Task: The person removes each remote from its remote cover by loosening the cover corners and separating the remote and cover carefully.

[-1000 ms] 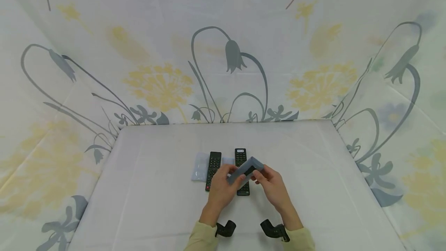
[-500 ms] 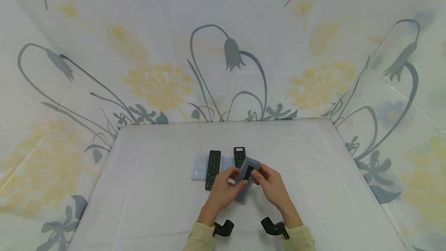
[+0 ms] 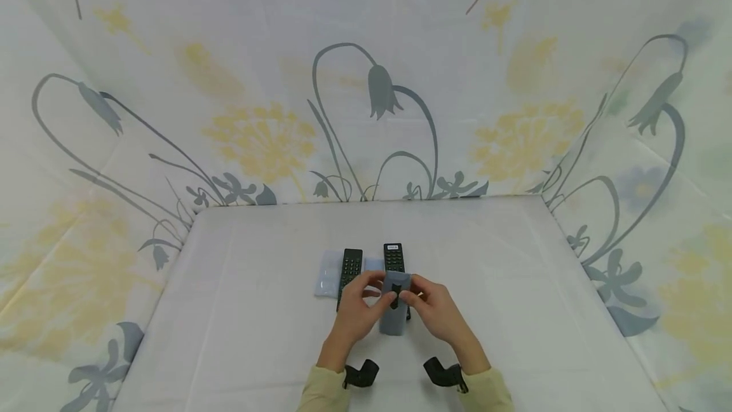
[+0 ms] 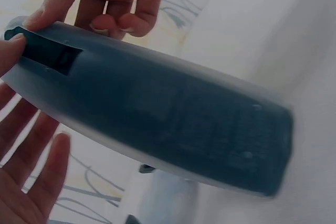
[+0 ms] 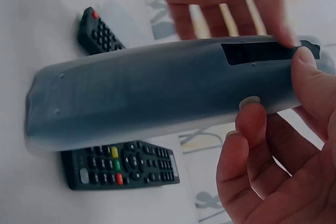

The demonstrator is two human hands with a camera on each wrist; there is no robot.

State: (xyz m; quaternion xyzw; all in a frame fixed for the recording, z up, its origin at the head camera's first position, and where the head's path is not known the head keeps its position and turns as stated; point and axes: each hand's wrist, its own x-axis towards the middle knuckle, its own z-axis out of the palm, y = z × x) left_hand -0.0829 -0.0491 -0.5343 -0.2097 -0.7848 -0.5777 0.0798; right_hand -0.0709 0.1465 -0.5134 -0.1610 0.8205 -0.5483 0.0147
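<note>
Both hands hold a translucent blue-grey remote control cover (image 3: 393,322) near its far end. My left hand (image 3: 356,311) pinches its left side, thumb on top by a dark slot. From the right, my right hand (image 3: 441,311) pinches it, its thumb at the same slot. In the left wrist view the cover (image 4: 173,111) looks long and smooth with the slot at one end; whether a remote lies inside, I cannot tell. Beneath and behind it lies a black remote control (image 3: 393,257), partly hidden. Another black remote control (image 3: 351,264) lies to the left.
A clear plastic packet (image 3: 327,277) lies left of the left remote. Between the remotes shows a pale blue flat piece (image 3: 374,264). The white table (image 3: 257,310) meets a flower-printed cloth (image 3: 366,18) at the back and sides. Black cameras (image 3: 362,374) sit on both wrists.
The cover has turned from slanted to nearly straight, its near end toward the person. Both thumbs have come together at the slot. The remotes on the table stay put.
</note>
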